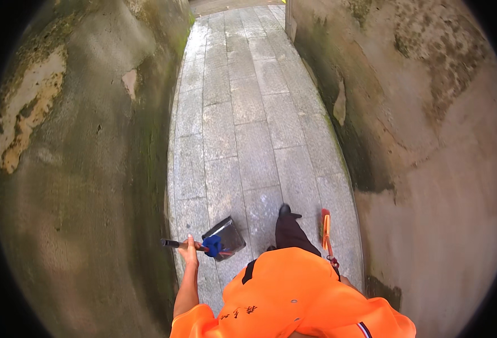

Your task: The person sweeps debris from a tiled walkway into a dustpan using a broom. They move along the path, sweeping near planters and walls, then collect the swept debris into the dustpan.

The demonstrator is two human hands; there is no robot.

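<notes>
Walls take most of my feed: left wall (90, 197) and right wall (445, 197), both stained and blotchy, with pale worn spots and some green along the edges. Stone path (251, 84) runs between them, long grey slabs in rows, narrowing toward the top of my view. Orange top (299, 287) on the person fills bottom centre, with a dark trouser leg (294, 234) reaching forward from under it. Dustpan (226, 239) is left of that leg, dark and boxy, with a lighter rim; it's over the slabs, but I can't tell from above if it touches them. Broom (325, 225), orange and red, is on the other side of the leg, between it and the right wall, head pointing up-frame, well apart from the dustpan. Left hand (190, 252) is wrapped around the dustpan's dark handle (171, 243), thumb up; the handle sticks out past it on the left and meets the pan on the right. Right hand is the weak spot: I get only a sliver of skin (345, 280) beside the top, near the broom's lower end, so I can't tell how far its fingers are curled or what they hold. Blue piece (212, 245) sits where handle meets pan. Black shoe (284, 210) ends the leg.
</notes>
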